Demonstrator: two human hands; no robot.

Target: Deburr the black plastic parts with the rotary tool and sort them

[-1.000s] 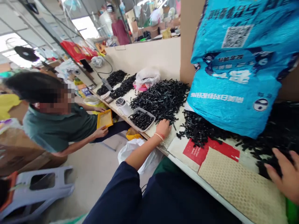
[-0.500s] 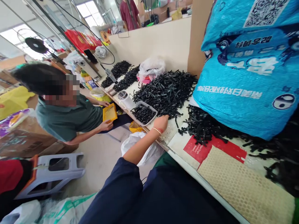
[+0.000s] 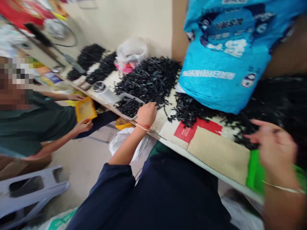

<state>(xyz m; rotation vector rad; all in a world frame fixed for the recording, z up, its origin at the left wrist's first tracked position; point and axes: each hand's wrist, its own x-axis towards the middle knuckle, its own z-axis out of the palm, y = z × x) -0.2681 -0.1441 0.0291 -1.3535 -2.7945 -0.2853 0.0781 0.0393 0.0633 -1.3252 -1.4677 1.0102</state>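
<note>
My left hand [image 3: 146,114] is closed at the table's edge, beside a clear plastic container [image 3: 140,101] of small black plastic parts [image 3: 129,107]. Its curled fingers point toward a large heap of the same black parts [image 3: 150,78]; whatever they hold is hidden. On the right, my right hand [image 3: 275,143] hovers over a green tray [image 3: 253,171], blurred, with thumb and forefinger apart and nothing visible between them. Its fingertips are near a dark pile of black parts [image 3: 244,127].
A blue printed sack [image 3: 216,70] stands on black parts. A beige textured mat [image 3: 218,150] and a red-and-white sheet [image 3: 185,132] lie along the front edge. To the left, a seated co-worker holds a yellow tray [image 3: 85,110]. A white cylinder [image 3: 105,92] stands beside the container.
The view has swung down and to the right. My right hand and the green tray have come into sight. My left hand remains closed beside the container.
</note>
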